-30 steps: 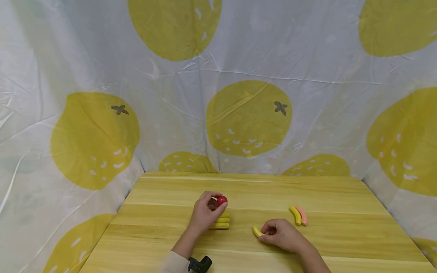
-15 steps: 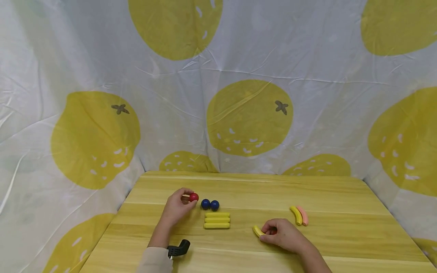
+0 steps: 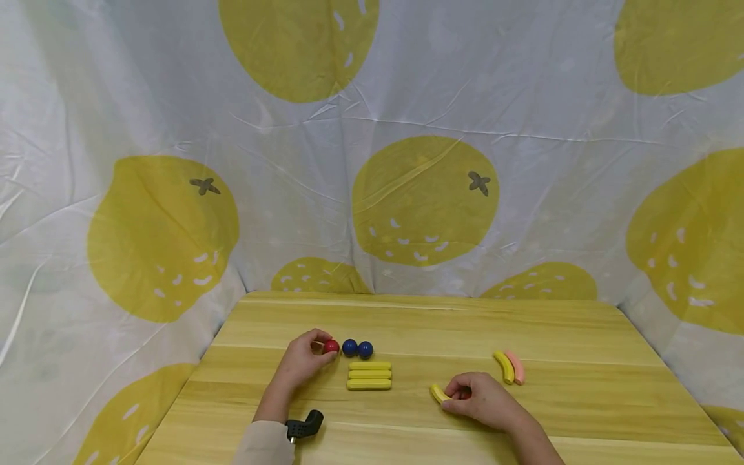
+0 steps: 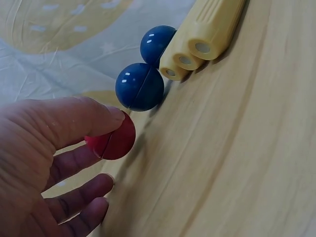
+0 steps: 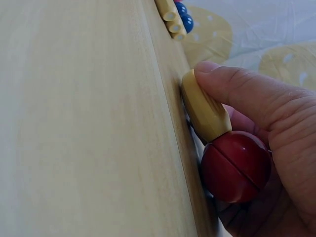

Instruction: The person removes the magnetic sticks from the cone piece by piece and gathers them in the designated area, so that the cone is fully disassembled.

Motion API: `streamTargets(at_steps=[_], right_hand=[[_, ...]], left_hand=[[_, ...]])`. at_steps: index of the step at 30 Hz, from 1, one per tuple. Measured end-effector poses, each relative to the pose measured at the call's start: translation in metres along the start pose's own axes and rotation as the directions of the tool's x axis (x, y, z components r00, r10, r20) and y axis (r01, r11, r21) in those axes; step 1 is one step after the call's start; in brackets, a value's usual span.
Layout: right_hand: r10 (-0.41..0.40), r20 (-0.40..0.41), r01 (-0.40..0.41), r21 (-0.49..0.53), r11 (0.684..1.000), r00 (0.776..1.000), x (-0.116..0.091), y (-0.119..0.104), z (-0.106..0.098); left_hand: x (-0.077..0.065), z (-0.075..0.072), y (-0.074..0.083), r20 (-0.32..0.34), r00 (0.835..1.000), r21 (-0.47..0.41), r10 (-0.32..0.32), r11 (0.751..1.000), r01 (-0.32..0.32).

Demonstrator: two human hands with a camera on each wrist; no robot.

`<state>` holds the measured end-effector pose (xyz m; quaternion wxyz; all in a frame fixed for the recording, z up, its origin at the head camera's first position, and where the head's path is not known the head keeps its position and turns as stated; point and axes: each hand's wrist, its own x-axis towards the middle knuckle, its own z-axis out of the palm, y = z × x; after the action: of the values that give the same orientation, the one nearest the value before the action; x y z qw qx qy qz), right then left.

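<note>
In the head view my left hand [image 3: 303,358] pinches a red ball [image 3: 331,347] low at the table's left. The left wrist view has the thumb over this red ball [image 4: 116,140], which carries a seam line. Two blue balls [image 3: 357,349] sit side by side just right of it. My right hand [image 3: 484,402] holds a curved yellow rod [image 3: 438,393] between thumb and fingers. Up close, a second red ball [image 5: 236,167] touches the near end of that curved yellow rod [image 5: 205,108], inside the hand. From the head that ball is mostly hidden.
Three straight yellow rods [image 3: 369,375] lie in parallel before the blue balls; their ends show round metal discs. At the right lie another curved yellow rod [image 3: 504,367] and a curved pink rod [image 3: 515,367]. A lemon-printed cloth [image 3: 418,116] hangs behind the wooden table [image 3: 418,439].
My left hand has moved left with the red ball, uncovering the blue balls and yellow rods, then lowered it beside the blue balls. The right hand has stayed put.
</note>
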<state>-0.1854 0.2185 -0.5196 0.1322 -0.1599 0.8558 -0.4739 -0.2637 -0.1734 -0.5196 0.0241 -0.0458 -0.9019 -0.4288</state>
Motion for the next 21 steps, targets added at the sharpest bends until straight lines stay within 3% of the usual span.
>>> streamTargets(at_steps=[21], right_hand=[[0.006,-0.004,-0.006,0.005,1.0,1.0,0.0008,0.0026,0.0006]], left_hand=[[-0.0001,0.0036,-0.0029,0.035,0.999,-0.011,-0.016,1.0,0.016]])
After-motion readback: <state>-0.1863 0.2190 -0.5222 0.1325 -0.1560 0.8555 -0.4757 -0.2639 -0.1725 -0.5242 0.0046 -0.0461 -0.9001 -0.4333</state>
